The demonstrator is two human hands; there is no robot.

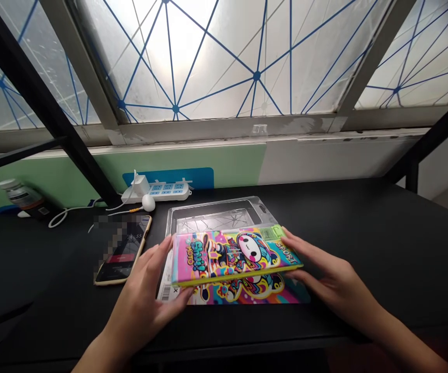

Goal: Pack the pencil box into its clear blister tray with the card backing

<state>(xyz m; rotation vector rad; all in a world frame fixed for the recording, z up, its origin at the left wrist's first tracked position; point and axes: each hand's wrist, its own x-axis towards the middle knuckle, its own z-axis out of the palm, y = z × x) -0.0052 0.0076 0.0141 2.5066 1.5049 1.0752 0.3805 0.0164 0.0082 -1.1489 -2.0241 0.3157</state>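
A flat, rectangular case [227, 256] printed with a cartoon character and the word SPORT is held level between my hands. It has a yellow-green edge, and its contents cannot be seen. My left hand [146, 292] is closed on its left end, thumb at the front lower edge and fingers along the side. At the right end, my right hand [330, 277] grips it between thumb and fingers. Under the case lie a clear plastic blister tray [266, 215] and a matching printed card [243, 296] with a barcode at its left, both partly covered.
Left of my left hand lies a phone [125, 254] on the black desk [363, 233]. Behind it are a white power strip [169, 191] with a plugged-in charger and cable [64, 215]. A bottle [24, 196] stands far left. Black frame bars [48, 109] rise at both sides before the window.
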